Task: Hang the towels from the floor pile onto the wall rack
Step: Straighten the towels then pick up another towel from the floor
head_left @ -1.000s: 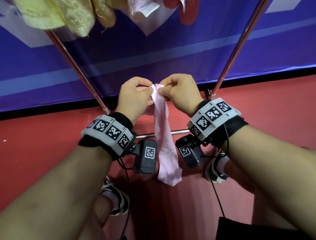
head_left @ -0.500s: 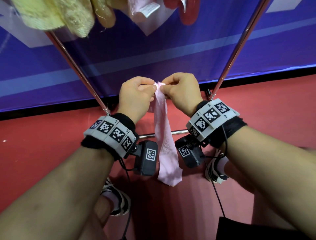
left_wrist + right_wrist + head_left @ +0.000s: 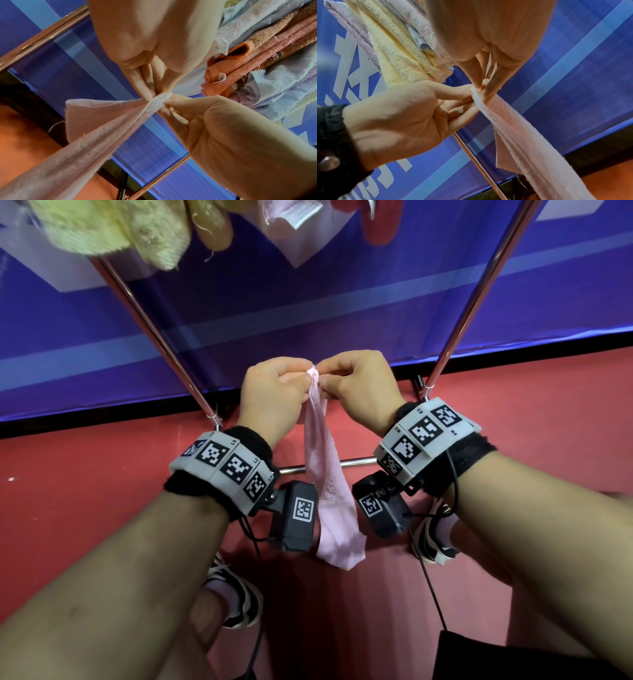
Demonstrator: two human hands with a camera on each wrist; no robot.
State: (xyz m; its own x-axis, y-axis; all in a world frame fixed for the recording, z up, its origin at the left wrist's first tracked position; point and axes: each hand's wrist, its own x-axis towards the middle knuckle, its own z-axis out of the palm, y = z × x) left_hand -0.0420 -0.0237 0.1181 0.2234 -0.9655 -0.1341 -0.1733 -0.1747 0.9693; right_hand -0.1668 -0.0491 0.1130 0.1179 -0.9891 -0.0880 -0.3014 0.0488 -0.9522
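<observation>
pinching the top edge of a thin pink towel, the left hand and the right hand meet knuckle to knuckle in front of the blue wall banner. each grip is a clenched fingertip pinch on the same bunched, whitish hem. the wrist views show thumb and fingers squeezing the gathered cloth into a tight ridge. below the hands the towel hangs as a long, narrow, softly creased strip with a nubby terry face and a frayed lower corner at 6 o'clock, clear of the red floor. it crosses in front of the low horizontal chrome bar of the rack, whose two shiny slanted tubes rise toward 11 and 1 o'clock. up top, fluffy towels already hanging crowd together: pale yellow loops, coarse orange rolls, light blue and lilac folds.
</observation>
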